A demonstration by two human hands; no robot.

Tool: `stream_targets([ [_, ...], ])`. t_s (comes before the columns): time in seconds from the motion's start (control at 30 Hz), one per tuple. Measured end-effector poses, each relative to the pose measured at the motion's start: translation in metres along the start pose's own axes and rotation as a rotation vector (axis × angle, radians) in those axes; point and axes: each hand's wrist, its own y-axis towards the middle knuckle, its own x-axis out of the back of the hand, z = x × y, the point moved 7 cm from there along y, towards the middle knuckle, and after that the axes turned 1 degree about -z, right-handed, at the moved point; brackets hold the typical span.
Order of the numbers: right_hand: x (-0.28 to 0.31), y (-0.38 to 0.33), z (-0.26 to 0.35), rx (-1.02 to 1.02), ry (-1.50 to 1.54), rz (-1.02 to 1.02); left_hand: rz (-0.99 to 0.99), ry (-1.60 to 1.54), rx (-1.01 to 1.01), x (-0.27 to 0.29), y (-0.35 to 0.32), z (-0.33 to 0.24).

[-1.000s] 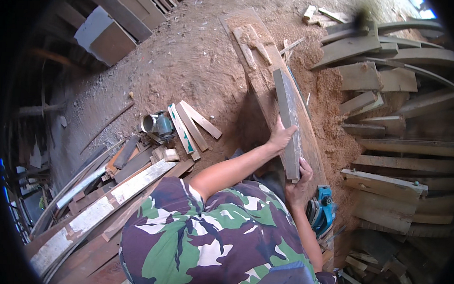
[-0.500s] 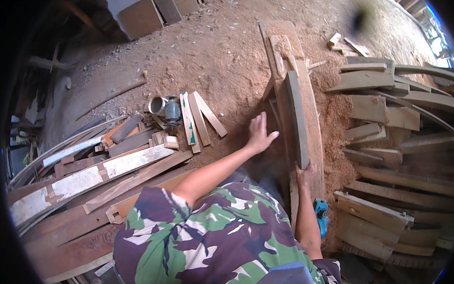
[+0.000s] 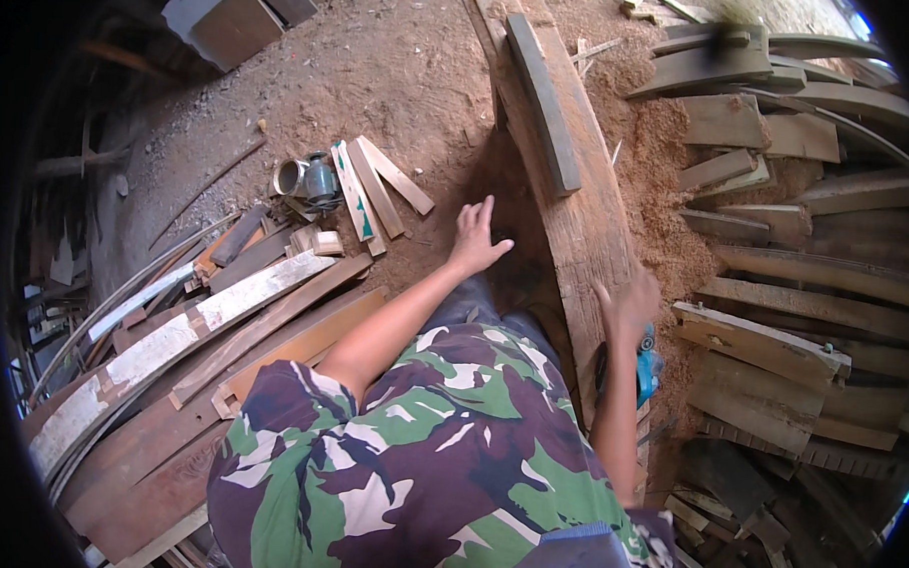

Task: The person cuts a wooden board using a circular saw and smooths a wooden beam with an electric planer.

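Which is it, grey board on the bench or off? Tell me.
On. The grey board lies lengthwise along the bench, out of contact with the left hand and the right hand.

Saw two hands [image 3: 479, 247], one counter [image 3: 598, 239], one beam [image 3: 541, 107], one power tool [image 3: 649, 371], at least three slats [image 3: 374, 186], one tin [image 3: 290, 178]. Planks [image 3: 756, 395] ran past a dozen, but overlapped too much to pin down, lol.
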Motion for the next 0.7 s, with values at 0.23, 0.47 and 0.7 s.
stream_targets([
  [0.23, 0.008, -0.175, -0.169, -0.579, 0.234, 0.014, -0.117, -0.030, -0.096, -0.023, 0.073, -0.082],
  [0.47, 0.001, -0.177, -0.166, -0.498, 0.359, 0.034, -0.134, 0.103, -0.107, -0.027, 0.114, -0.090],
  [0.7, 0.041, -0.088, -0.069, -0.268, 0.426, 0.158, -0.148, 0.172, -0.125, -0.026, 0.112, -0.082],
])
